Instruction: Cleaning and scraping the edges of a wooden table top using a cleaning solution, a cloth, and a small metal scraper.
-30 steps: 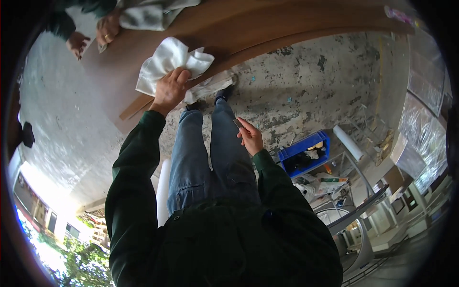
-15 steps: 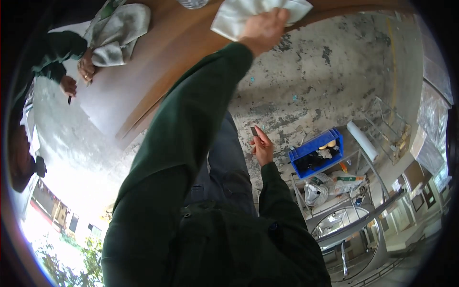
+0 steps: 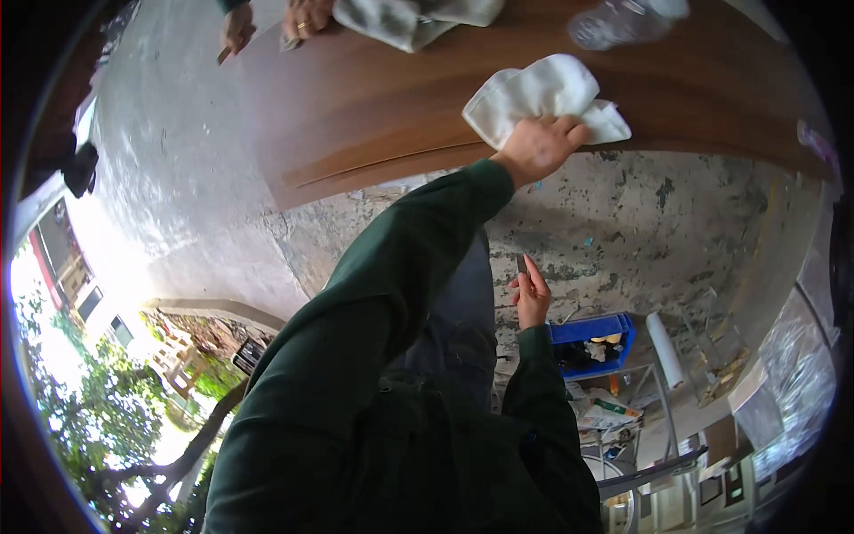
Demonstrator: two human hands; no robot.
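My left hand (image 3: 541, 147) is closed on a crumpled white cloth (image 3: 534, 100), pressing it onto a brown wood panel (image 3: 400, 116) near its front edge. Lower down, clear of the panel, my right hand (image 3: 532, 295) pinches a small dark flat piece (image 3: 522, 264) upright between its fingers; its kind cannot be made out. Beyond the cloth lies a clear plastic bottle (image 3: 612, 24) on the panel. At the panel's far left, another person's hand (image 3: 308, 16) with a ring rests beside a pale grey cloth (image 3: 418, 20).
The other person's second hand (image 3: 237, 31) holds a small thing off the panel's left end. Right of my right hand stands a blue crate (image 3: 592, 345) with dark and pale items, on a metal frame, near a white roll (image 3: 664, 349). Worn concrete floor (image 3: 640, 214) lies below the panel.
My view has turned, so more of the panel and bottle shows. My left hand and the white cloth have moved left along the panel relative to the bottle. My right hand keeps its pinch.
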